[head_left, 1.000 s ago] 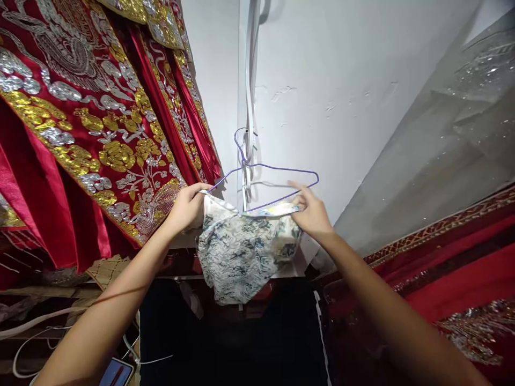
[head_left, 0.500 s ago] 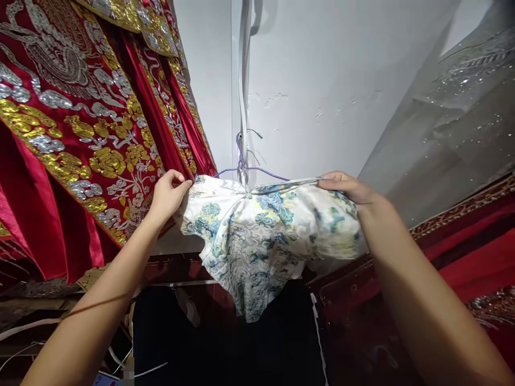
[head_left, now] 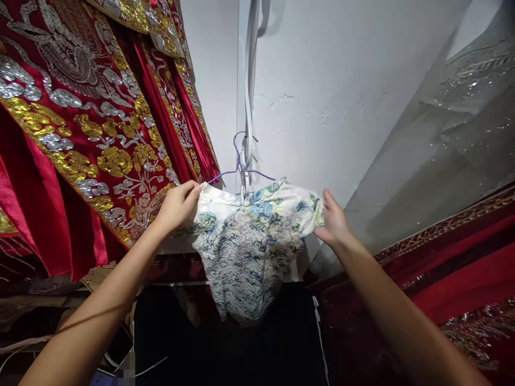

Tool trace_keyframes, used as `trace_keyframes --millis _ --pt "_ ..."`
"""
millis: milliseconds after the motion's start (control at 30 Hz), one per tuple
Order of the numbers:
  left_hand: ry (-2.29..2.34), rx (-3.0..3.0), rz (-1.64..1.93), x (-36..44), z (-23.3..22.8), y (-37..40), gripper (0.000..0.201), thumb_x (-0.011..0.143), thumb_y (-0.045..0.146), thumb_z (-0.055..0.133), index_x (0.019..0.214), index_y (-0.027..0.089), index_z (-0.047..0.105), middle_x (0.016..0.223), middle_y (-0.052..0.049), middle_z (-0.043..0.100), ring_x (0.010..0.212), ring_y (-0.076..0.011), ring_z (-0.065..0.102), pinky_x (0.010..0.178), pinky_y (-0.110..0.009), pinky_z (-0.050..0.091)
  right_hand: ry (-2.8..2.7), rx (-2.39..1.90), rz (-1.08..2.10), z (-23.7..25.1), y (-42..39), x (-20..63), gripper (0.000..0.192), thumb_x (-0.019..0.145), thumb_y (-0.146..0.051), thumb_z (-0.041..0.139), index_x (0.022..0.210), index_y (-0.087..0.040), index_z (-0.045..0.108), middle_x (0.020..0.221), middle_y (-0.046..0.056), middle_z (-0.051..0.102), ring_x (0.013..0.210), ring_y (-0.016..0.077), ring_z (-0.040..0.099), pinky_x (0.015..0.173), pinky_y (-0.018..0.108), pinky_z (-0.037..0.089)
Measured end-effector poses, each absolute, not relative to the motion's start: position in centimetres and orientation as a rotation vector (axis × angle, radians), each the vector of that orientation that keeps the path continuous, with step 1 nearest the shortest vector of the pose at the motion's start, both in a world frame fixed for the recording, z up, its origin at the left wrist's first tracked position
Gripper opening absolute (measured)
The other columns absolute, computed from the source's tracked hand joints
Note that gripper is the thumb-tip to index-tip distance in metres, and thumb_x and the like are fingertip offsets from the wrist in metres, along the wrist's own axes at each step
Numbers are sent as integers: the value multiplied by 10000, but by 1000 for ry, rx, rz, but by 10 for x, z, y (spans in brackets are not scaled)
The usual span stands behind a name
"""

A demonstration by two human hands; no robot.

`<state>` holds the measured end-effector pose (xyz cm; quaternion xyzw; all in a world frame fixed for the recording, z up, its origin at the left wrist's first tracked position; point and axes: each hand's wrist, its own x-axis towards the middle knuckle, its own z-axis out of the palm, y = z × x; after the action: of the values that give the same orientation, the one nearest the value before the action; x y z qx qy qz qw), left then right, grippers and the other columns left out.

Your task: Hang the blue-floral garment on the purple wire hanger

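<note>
Overhead, a white plaster wall (head_left: 341,80) backs a purple wire hanger (head_left: 241,166) carrying a small floral garment (head_left: 249,241). The left hand (head_left: 177,206) pinches its left shoulder in a closed grip; the right hand (head_left: 333,222) touches the other shoulder, fingers open. Red embroidered robes (head_left: 88,134) hang left. No writing is legible.

I seem to stand in a costume or garment storeroom: red robes (head_left: 80,134) thick with gold and silver embroidery hang at my left, more sequinned red cloth (head_left: 462,268) lies at my right, and a purple wire hanger (head_left: 241,169) (carrying a small floral top (head_left: 249,246)) hangs against a plain white wall (head_left: 341,80).
</note>
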<state>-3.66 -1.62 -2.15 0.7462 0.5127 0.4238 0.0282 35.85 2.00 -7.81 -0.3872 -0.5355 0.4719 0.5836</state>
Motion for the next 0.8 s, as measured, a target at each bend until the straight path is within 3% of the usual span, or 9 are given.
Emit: trace_keyframes --millis 133,233,367,500,600,700,733,800 --pt "1585 2212 1362 -32 -18 -15 379 988 427 474 691 192 473 639 28 463 644 -145 457 622 -265 324 -1116 -832 1201 -60 14 363 385 777 -590 729 910 -230 702 908 60 773 1005 311 729 865 429 597" --pt "1501 2100 1404 -23 -11 -12 380 965 476 512 716 189 518 667 22 493 650 -143 465 612 -258 335 -1117 -777 1142 -28 14 357 311 773 -517 761 875 -229 707 906 57 771 988 287 733 870 393 598" --pt "1428 2088 1449 -13 -6 -5 328 927 475 574 775 185 596 687 14 553 655 -146 494 601 -252 345 -1236 -704 1150 13 4 328 485 868 -674 560 1033 -249 726 981 88 772 1051 290 716 880 425 585" --pt "1451 2074 1538 -17 -15 -3 326 953 424 528 755 180 615 648 7 561 627 -151 508 601 -259 365 -1519 -714 1206 20 -36 296 752 882 -812 357 1151 -207 715 1058 136 758 1121 320 688 864 461 575" --pt "1262 1961 1641 -24 -27 -13 328 986 454 482 928 177 648 763 -21 628 716 -165 593 687 -269 450 -1997 -605 1302 8 -70 284 799 856 -843 378 1167 -196 728 1162 150 734 1173 343 659 904 471 566" --pt "1050 1926 1599 -22 -32 -33 344 987 489 504 996 178 649 804 -32 635 768 -169 614 745 -283 483 -2408 -684 1022 -8 -83 276 558 883 -618 614 1321 -275 656 1371 93 646 1289 336 587 1052 491 495" --pt "994 1935 1556 -18 -32 -41 339 992 484 504 1003 179 653 796 -32 634 768 -170 614 750 -289 487 -2438 -746 842 -16 -82 271 575 881 -520 664 1407 -304 583 1450 78 588 1338 334 546 1096 506 461" --pt "889 1965 1481 -7 -29 -56 311 1007 450 494 1017 187 661 823 -41 651 798 -179 630 780 -311 500 -2408 -794 499 -35 -73 258 810 845 -415 719 1565 -308 364 1590 87 423 1441 347 427 1161 541 395"
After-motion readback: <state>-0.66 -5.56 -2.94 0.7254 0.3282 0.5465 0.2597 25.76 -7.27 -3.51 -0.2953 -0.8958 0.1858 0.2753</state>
